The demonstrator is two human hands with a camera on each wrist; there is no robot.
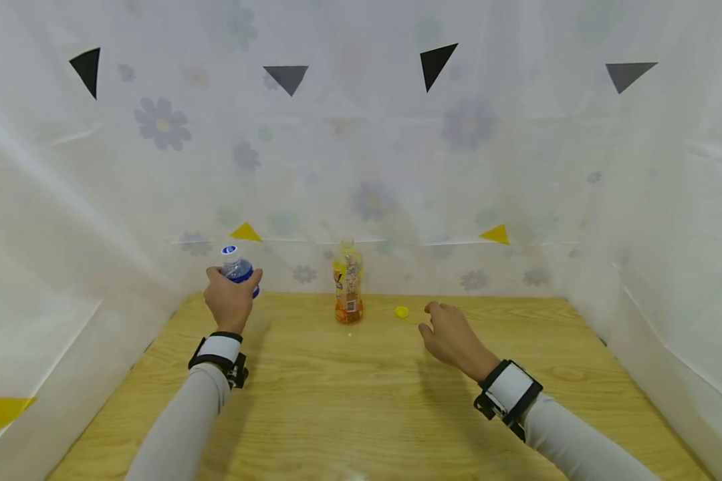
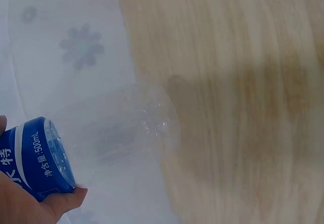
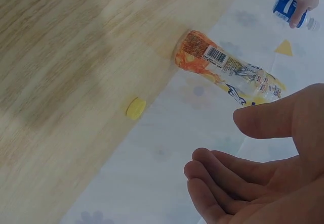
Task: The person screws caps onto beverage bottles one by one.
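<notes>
My left hand (image 1: 228, 302) grips a clear water bottle (image 1: 238, 270) round its blue label, near the table's back left. The bottle has a blue-and-white top; in the left wrist view its see-through lower part (image 2: 121, 128) extends below the label. Toward the right, my right hand (image 1: 451, 336) holds nothing, its fingers loosely bent and its thumb apart from them. Just left of those fingers lies a yellow bottle cap (image 1: 401, 312) on the table. A drink bottle (image 1: 349, 287) with a yellow and orange label stands upright between the hands, its mouth uncapped.
The wood-grain table (image 1: 349, 401) ends at a pale flower-patterned curtain (image 1: 367, 153). Similar white sheeting (image 1: 650, 234) closes in both sides. Black, grey and yellow triangles are fixed to the curtain. Each wrist wears a strapped band (image 1: 508, 391).
</notes>
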